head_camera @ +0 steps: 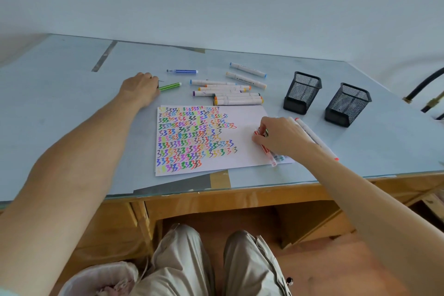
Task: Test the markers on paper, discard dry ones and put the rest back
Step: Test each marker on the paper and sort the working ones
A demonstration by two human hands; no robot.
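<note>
A green marker [170, 86] is gripped by the left hand [141, 87] beyond the paper [249, 151]; thin markers [264, 144] on the paper's right side are pinched by the right hand [281, 137]; sorting seems under way; next, the mesh cups [302, 92] must be reached.

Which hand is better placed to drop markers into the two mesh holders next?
Right, probably. The right hand already grips a bunch of thin markers on the paper, near the mesh holders. The left hand holds a green marker across the table.

Bare forearms with no sleeves, loose beige trousers [182, 264], creased at the knees
</note>
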